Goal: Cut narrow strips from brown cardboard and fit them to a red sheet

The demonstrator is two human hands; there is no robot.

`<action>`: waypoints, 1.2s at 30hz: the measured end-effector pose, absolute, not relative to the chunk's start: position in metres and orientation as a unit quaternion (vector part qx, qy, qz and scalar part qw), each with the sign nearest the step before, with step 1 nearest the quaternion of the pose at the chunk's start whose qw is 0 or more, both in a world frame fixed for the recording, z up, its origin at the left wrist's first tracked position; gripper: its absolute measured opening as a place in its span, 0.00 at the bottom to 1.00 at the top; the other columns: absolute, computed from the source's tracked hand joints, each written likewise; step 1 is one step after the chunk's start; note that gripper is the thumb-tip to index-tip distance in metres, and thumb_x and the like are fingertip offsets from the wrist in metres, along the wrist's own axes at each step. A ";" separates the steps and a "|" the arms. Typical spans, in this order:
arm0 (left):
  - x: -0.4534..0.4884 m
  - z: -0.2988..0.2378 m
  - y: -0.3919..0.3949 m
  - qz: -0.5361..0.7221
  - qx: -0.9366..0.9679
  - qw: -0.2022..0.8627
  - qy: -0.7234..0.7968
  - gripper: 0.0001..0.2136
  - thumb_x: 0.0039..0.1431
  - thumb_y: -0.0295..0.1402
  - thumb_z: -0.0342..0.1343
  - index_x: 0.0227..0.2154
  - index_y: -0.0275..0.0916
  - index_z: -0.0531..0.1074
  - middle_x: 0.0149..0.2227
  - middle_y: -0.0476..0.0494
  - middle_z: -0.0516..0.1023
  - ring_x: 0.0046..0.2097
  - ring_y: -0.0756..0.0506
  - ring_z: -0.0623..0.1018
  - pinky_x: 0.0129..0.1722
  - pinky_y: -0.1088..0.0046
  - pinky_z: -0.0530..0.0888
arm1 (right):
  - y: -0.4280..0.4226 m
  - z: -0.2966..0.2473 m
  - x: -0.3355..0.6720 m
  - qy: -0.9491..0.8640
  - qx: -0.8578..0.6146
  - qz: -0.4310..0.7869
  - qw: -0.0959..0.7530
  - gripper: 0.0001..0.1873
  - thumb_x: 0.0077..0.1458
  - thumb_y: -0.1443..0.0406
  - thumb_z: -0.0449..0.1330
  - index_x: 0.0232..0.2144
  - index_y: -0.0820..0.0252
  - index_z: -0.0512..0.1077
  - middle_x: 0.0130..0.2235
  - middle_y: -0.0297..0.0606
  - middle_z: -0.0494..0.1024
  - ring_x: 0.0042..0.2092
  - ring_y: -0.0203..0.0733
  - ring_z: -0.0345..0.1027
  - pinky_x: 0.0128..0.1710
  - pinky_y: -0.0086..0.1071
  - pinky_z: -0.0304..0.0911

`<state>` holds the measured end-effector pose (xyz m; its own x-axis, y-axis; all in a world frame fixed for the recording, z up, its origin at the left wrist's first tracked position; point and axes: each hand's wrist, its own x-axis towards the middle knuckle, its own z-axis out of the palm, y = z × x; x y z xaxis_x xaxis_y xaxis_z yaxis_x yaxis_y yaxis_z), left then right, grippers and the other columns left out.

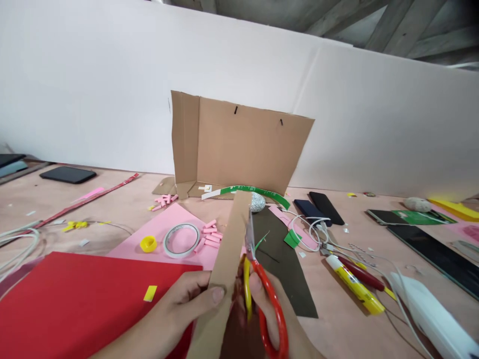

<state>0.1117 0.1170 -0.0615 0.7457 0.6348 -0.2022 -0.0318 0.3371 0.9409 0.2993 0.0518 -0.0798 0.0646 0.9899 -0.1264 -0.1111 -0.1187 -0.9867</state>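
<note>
My left hand (175, 306) is closed on a long strip of brown cardboard (228, 254), thumb pressed on its face near the bottom. My right hand (279, 324) grips a pair of scissors (262, 289) with red and yellow handles. The blades point up and away along the strip's right edge. Both hands sit low in the middle of the view, over a red sheet (75, 304) and a dark sheet (284, 264).
A folded cardboard box wall (239, 149) stands behind, with a green strip (258, 192) curving at its foot. Pink paper (175, 234), a tape roll (182, 240), a yellow ring (148, 244), pink bits, a glue stick (354, 284), cables, phones (67, 174) and a white tool (430, 314) lie about.
</note>
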 end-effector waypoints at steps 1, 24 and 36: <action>0.109 -0.060 0.117 0.212 0.538 0.763 0.288 0.15 0.63 0.48 0.62 0.39 0.41 0.83 0.39 0.45 0.83 0.41 0.44 0.79 0.45 0.71 0.75 | 0.054 -0.080 0.302 -0.414 -0.519 0.532 0.525 0.17 0.68 0.58 0.62 0.54 0.60 0.73 0.54 0.42 0.76 0.49 0.47 0.75 0.48 0.44 0.75; 0.110 -0.070 0.120 0.272 0.573 0.692 0.344 0.20 0.63 0.52 0.60 0.30 0.37 0.72 0.25 0.50 0.71 0.26 0.51 0.71 0.27 0.77 0.68 | 0.055 -0.065 0.303 -0.391 -0.472 0.657 0.440 0.28 0.38 0.51 0.78 0.33 0.59 0.72 0.28 0.31 0.73 0.31 0.37 0.66 0.33 0.29 0.65; 0.085 -0.036 0.143 0.333 0.552 0.671 0.366 0.20 0.63 0.51 0.60 0.29 0.40 0.65 0.22 0.55 0.66 0.21 0.54 0.66 0.20 0.81 0.62 | 0.054 -0.029 0.371 -0.600 -0.683 0.390 0.145 0.12 0.31 0.72 0.66 0.23 0.51 0.79 0.20 0.34 0.73 0.23 0.40 0.62 0.20 0.29 0.49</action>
<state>0.0854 0.1431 -0.0357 0.5102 0.8510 -0.1243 -0.0428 0.1694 0.9846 0.3712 0.0542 -0.0288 -0.0244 0.9329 -0.3594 0.7065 -0.2382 -0.6664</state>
